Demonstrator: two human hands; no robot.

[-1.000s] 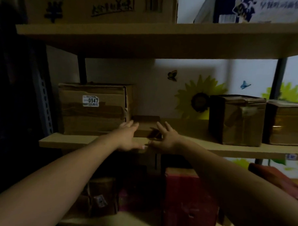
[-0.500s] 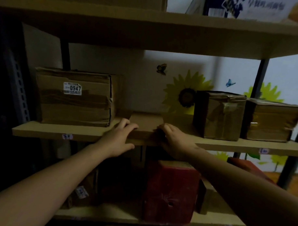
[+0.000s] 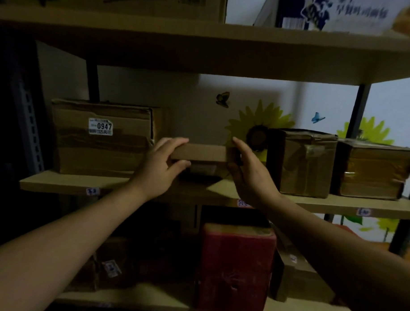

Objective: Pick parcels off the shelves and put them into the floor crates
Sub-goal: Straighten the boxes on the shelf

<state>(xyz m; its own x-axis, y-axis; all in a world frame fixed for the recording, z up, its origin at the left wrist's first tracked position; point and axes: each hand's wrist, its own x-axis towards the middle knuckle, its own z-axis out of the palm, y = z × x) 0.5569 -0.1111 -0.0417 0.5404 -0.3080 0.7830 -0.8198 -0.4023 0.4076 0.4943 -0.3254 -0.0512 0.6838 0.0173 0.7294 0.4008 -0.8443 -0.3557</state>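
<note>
Landmark: box labelled 0947 [image 3: 102,149], on the middle shelf [image 3: 66,184].

- Small flat parcel [image 3: 199,152]: just right of the landmark, at about its mid-height. It looks held clear of the shelf board, with a dark shadow under it.
- Long axis: left-right, parallel to the shelf's front edge. A long narrow face points towards the camera and the underside is partly visible, so the near edge seems tipped up a little.
- Left hand [image 3: 160,170]: grips the parcel end nearest the landmark, fingers curled over the top edge and thumb beneath.
- Right hand [image 3: 248,175]: grips the end farther from the landmark, fingers up against that end and thumb tucked under.
- Each hand has one end; neither is nearer.
- Taped box [image 3: 301,165]: further right of the landmark, apart from the right hand.
- Floor crates: not in view.

Judgement: the next move is to draw the parcel straight out towards the body, away from the landmark's row, then down. The gap either side is narrow, so keep the long axis level.
</note>
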